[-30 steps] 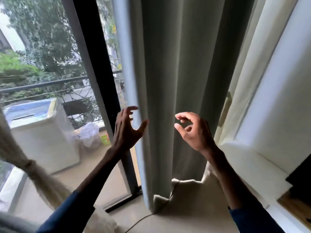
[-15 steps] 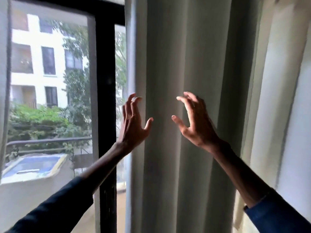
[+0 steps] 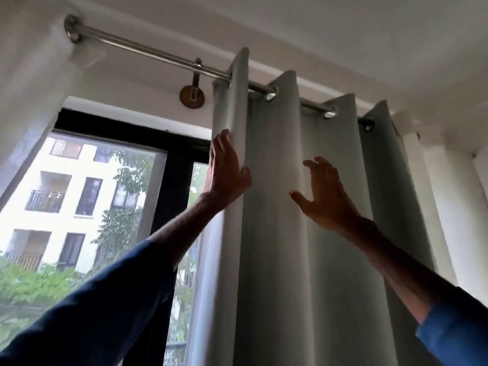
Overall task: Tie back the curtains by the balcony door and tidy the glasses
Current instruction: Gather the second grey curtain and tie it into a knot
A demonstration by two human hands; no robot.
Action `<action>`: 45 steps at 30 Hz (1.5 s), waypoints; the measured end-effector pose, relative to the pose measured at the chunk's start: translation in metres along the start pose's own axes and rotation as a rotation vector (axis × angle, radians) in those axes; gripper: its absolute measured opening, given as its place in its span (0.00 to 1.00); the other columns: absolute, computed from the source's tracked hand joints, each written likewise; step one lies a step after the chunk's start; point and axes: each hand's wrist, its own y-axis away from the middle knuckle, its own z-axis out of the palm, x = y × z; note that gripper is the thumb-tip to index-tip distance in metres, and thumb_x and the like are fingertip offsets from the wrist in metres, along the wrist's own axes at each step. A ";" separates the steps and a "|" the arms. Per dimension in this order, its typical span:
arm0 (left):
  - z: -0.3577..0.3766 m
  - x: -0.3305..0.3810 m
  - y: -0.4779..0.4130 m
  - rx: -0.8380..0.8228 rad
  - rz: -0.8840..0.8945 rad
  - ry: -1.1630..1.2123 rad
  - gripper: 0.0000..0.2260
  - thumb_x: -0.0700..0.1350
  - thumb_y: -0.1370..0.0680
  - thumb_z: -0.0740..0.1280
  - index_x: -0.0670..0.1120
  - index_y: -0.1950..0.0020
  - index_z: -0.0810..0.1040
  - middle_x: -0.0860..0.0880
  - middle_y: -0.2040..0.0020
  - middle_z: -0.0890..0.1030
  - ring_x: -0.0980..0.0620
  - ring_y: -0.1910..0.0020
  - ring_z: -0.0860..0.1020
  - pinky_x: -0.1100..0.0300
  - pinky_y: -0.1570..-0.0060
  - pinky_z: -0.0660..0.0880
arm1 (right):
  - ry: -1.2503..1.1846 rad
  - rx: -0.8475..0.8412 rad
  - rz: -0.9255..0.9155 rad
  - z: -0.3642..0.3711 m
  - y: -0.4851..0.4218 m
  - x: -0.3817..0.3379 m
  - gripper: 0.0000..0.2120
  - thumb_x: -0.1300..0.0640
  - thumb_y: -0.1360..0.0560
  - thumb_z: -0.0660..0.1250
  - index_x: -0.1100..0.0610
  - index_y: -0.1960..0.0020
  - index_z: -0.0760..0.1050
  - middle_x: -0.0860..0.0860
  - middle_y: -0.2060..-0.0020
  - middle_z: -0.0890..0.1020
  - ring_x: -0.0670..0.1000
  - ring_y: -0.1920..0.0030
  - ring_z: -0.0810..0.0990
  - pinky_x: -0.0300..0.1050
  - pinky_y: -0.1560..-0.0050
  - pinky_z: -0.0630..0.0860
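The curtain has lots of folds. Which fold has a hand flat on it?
The leftmost fold, at the edge by the window. The left hand lies flat along it; the right hand is spread before the next fold.

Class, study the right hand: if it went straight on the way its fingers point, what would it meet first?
Probably the curtain: the right hand is open, its fingers aimed up and forward at a fold, with nothing showing between. Depth is unclear from one view.

Curtain (image 3: 277,233) pale grey-green, plain. Rod (image 3: 158,52) silver, door frame (image 3: 171,196) black, sleeves (image 3: 105,313) dark blue. Wall (image 3: 132,88) white, bracket (image 3: 192,96) brown.
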 end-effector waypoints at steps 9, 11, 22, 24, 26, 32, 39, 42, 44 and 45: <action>0.047 -0.010 -0.055 -0.369 0.025 -0.121 0.33 0.55 0.27 0.70 0.37 0.31 0.63 0.38 0.34 0.68 0.38 0.34 0.67 0.48 0.37 0.67 | 0.018 0.074 0.072 0.035 -0.095 -0.016 0.35 0.47 0.25 0.70 0.59 0.24 0.60 0.60 0.26 0.60 0.63 0.28 0.65 0.57 0.30 0.68; 0.061 -0.018 -0.060 -0.390 0.035 -0.061 0.32 0.63 0.26 0.65 0.40 0.33 0.67 0.39 0.34 0.71 0.38 0.34 0.69 0.49 0.35 0.67 | 0.019 0.171 0.061 0.040 -0.110 -0.024 0.29 0.48 0.25 0.70 0.60 0.30 0.67 0.60 0.31 0.66 0.63 0.31 0.67 0.56 0.33 0.69; 0.047 -0.054 -0.090 -0.335 0.008 0.232 0.20 0.51 0.15 0.52 0.40 0.40 0.79 0.41 0.44 0.81 0.42 0.42 0.77 0.52 0.39 0.71 | -0.201 0.542 -0.038 0.064 -0.151 -0.063 0.27 0.38 0.19 0.55 0.55 0.68 0.71 0.53 0.68 0.79 0.51 0.64 0.78 0.42 0.63 0.70; 0.045 -0.065 -0.096 -0.376 -0.102 0.396 0.17 0.49 0.17 0.56 0.42 0.46 0.81 0.42 0.48 0.83 0.42 0.47 0.81 0.50 0.43 0.77 | -0.181 0.472 0.009 0.073 -0.158 -0.073 0.24 0.36 0.22 0.61 0.56 0.61 0.75 0.51 0.66 0.80 0.52 0.64 0.77 0.44 0.63 0.71; 0.039 -0.074 -0.101 -0.452 -0.256 0.585 0.13 0.44 0.18 0.59 0.39 0.46 0.81 0.38 0.47 0.83 0.43 0.51 0.81 0.54 0.51 0.78 | -0.181 0.420 0.058 0.078 -0.168 -0.078 0.19 0.41 0.24 0.66 0.58 0.52 0.76 0.56 0.55 0.82 0.57 0.54 0.80 0.48 0.56 0.76; -0.003 -0.107 -0.122 -0.532 -0.397 0.655 0.20 0.56 0.18 0.57 0.41 0.44 0.79 0.44 0.51 0.84 0.46 0.51 0.83 0.55 0.53 0.79 | -0.150 0.386 -0.033 0.098 -0.173 -0.139 0.14 0.59 0.25 0.59 0.64 0.45 0.77 0.63 0.48 0.82 0.64 0.45 0.80 0.52 0.48 0.75; -0.025 -0.096 -0.144 -0.496 -0.346 0.348 0.19 0.57 0.25 0.70 0.44 0.43 0.76 0.45 0.52 0.83 0.45 0.52 0.83 0.53 0.59 0.80 | -0.041 0.338 -0.284 0.115 -0.179 -0.168 0.11 0.57 0.23 0.65 0.57 0.42 0.78 0.55 0.50 0.83 0.56 0.52 0.83 0.51 0.49 0.81; -0.012 -0.086 -0.141 -0.350 -0.276 0.162 0.21 0.47 0.30 0.74 0.37 0.45 0.74 0.39 0.53 0.81 0.40 0.52 0.81 0.53 0.59 0.77 | -0.109 0.212 -0.393 0.103 -0.158 -0.150 0.16 0.47 0.19 0.61 0.53 0.57 0.81 0.52 0.60 0.84 0.52 0.59 0.82 0.46 0.55 0.77; -0.005 -0.082 -0.136 -0.327 -0.233 0.057 0.24 0.49 0.38 0.71 0.37 0.48 0.73 0.37 0.49 0.79 0.37 0.48 0.79 0.55 0.59 0.73 | -0.216 0.169 -0.335 0.094 -0.150 -0.126 0.23 0.42 0.21 0.63 0.55 0.69 0.76 0.49 0.70 0.81 0.49 0.68 0.80 0.44 0.61 0.74; -0.003 -0.076 -0.135 -0.321 -0.216 0.018 0.25 0.50 0.40 0.70 0.37 0.49 0.73 0.36 0.47 0.78 0.37 0.47 0.79 0.56 0.59 0.72 | -0.189 0.258 -0.283 0.085 -0.150 -0.108 0.23 0.42 0.23 0.66 0.55 0.71 0.73 0.49 0.72 0.80 0.49 0.69 0.79 0.43 0.64 0.71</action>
